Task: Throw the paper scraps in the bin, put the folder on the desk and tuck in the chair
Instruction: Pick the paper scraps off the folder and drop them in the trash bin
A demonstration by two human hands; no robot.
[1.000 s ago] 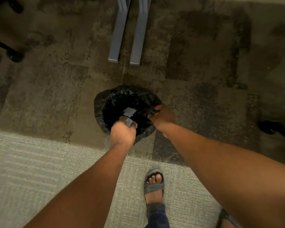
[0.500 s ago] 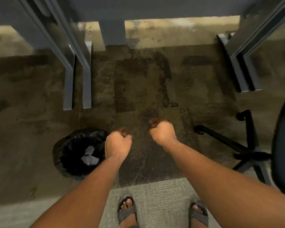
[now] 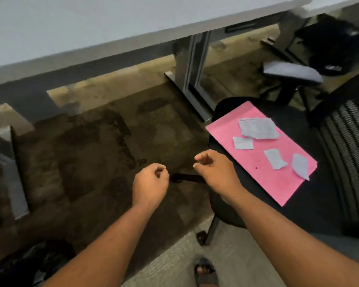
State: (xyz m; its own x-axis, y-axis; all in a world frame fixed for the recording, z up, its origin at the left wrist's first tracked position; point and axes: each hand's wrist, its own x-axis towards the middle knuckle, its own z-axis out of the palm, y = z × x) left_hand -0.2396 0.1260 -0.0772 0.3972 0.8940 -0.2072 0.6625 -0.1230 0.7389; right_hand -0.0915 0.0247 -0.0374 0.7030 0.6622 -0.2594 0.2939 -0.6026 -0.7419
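Observation:
A pink folder [image 3: 263, 175] lies flat on the seat of a black office chair [image 3: 311, 204] at the right. Several white paper scraps [image 3: 257, 127] rest on the folder. The bin [image 3: 27, 264], lined with a black bag, shows at the bottom left corner. My left hand [image 3: 150, 186] hovers over the carpet as a loose fist with nothing in it. My right hand [image 3: 216, 172] hangs just left of the folder's near corner, fingers curled and slightly apart, holding nothing. The white desk [image 3: 91, 32] spans the top.
Grey desk legs [image 3: 192, 65] stand behind the chair, with more legs [image 3: 10, 172] at the left edge. A second chair [image 3: 294, 73] with a dark bag is at the far right. My sandalled foot [image 3: 205, 272] stands on light carpet.
Both hands have left the bin empty. My view has swung up and right, so the bin slid to the bottom left and the chair with folder and scraps came into view.

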